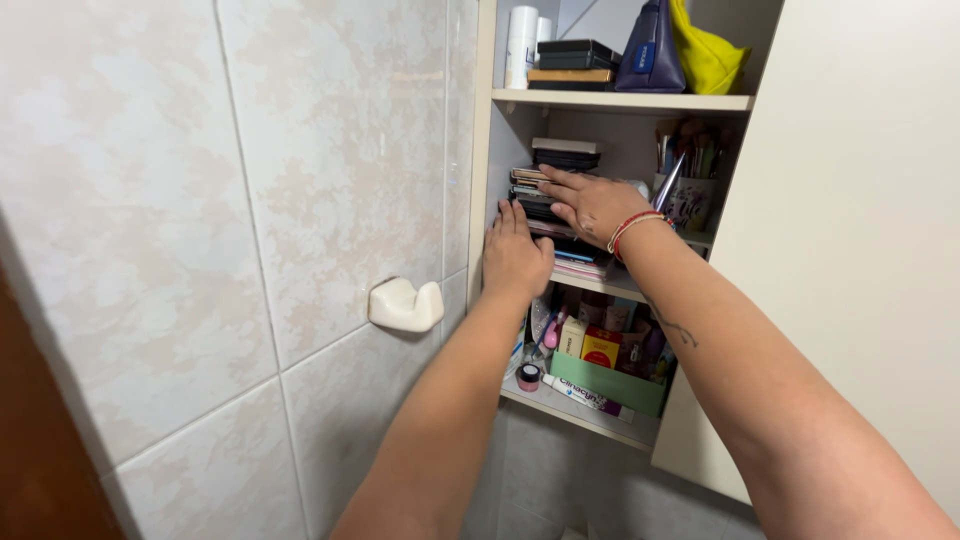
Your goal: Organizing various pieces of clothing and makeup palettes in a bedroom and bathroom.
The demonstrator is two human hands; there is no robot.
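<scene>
Both my arms reach into an open wall cabinet. My left hand [515,255] lies flat with fingers together against the left end of a stack of flat cases and palettes [560,205] on the middle shelf [615,287]. My right hand [590,200], with a red bracelet on the wrist, rests palm down on top of that stack, fingers spread toward the left. Neither hand is closed around anything. More dark flat cases [566,155] sit higher on the same stack.
A cup of brushes [690,195] stands right of the stack. The top shelf holds white bottles [521,45], dark boxes [575,60], a purple pouch [650,50] and a yellow bag [708,55]. The bottom shelf has a green tray [605,385] with small boxes. The cabinet door [850,240] stands open on the right; a tiled wall with a white holder [405,305] is on the left.
</scene>
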